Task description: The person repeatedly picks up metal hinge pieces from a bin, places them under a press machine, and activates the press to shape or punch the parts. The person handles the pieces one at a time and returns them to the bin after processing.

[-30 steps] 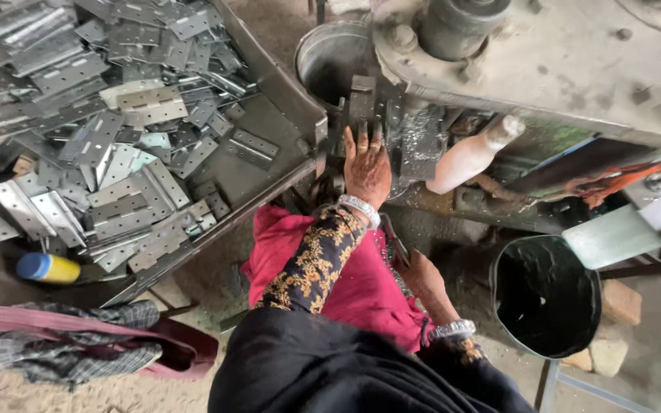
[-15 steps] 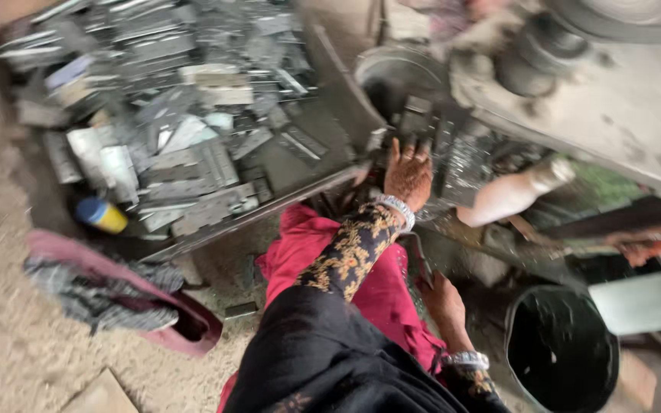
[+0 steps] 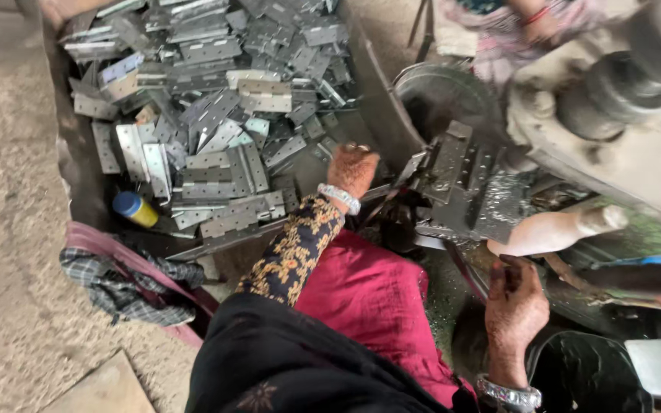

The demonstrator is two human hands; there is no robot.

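Down at the tray's (image 3: 78, 176) lower right edge, the left hand (image 3: 353, 167) reached among the metal hinge plates (image 3: 223, 153), its fingers curled loosely downward onto the tray floor; whether it pinched a plate could not be told. At about four o'clock from it, the right hand (image 3: 516, 306) hung half-curled and empty-looking, just below a pale handle (image 3: 552, 229) of the press machine (image 3: 621, 130). A yellow bottle with a blue cap (image 3: 135, 208) lay at nine o'clock of the left hand.
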